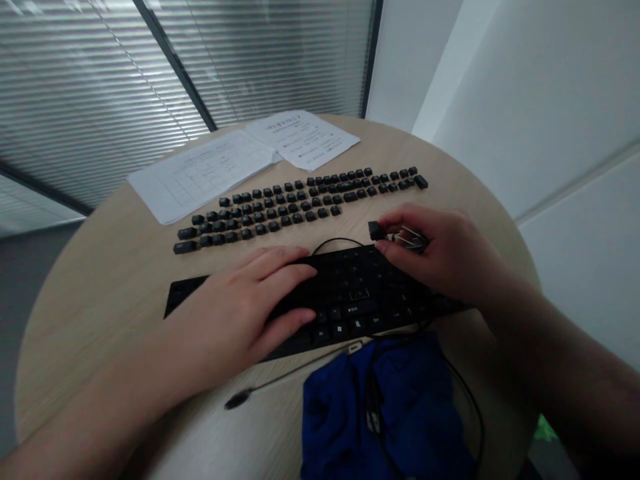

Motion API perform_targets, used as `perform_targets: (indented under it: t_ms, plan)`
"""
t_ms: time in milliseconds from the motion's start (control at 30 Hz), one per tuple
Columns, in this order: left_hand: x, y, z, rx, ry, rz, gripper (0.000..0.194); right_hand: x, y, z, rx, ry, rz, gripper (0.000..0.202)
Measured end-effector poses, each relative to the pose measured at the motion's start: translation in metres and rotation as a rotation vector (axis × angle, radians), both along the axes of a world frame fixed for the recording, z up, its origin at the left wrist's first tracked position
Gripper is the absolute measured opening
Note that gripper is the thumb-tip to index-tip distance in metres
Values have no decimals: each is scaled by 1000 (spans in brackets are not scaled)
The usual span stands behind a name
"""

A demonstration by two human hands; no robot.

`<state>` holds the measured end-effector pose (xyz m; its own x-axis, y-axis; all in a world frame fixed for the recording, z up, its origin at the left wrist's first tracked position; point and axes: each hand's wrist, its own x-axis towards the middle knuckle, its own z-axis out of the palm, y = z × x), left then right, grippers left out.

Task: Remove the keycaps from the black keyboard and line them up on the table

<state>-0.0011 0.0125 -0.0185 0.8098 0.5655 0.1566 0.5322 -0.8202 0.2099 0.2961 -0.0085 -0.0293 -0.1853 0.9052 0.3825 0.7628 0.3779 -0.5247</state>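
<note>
My left hand (250, 300) lies palm down over the left part of a black keyboard (350, 320), its fingers spread and holding nothing. Just above the keyboard, my right hand (440, 250) is closed, with thumb and index finger at a black keycap (376, 231). Thin metal wires, which look like a wire keycap puller (411, 239), stick out among the same fingers. Whether the fingertips or the wires grip the keycap is unclear. Several loose black keycaps (285, 220) lie in rows beyond the keyboard. Both hands cover parts of the keyboard.
Printed papers (210, 170) lie at the back of the round wooden table (100, 267). A blue cloth (340, 407) with a black cable over it sits at the near edge. Beside it rests a thin brush (240, 399). Blinds and a white wall stand behind.
</note>
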Motion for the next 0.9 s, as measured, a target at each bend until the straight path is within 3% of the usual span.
perform_targets:
  t_ms: [100, 267, 433, 633, 767, 900]
  plan:
    - [-18, 15, 2, 20, -5, 45, 44, 2, 1, -3, 16, -9, -3, 19]
    - [-39, 44, -8, 26, 6, 69, 44, 6, 5, -11, 57, -73, -60, 23]
    - [-43, 49, -10, 29, -11, 34, 40, 7, 15, -2, 76, -227, -107, 21]
    - [-42, 45, -18, -25, 14, 20, 32, 9, 65, 8, 24, -555, -33, 22]
    - [-39, 44, -19, -50, 51, 23, 30, 5, 105, -4, -108, -684, -33, 22]
    - [-35, 39, -13, -96, 86, 33, 28, 1, 124, -20, -154, -730, -28, 21]
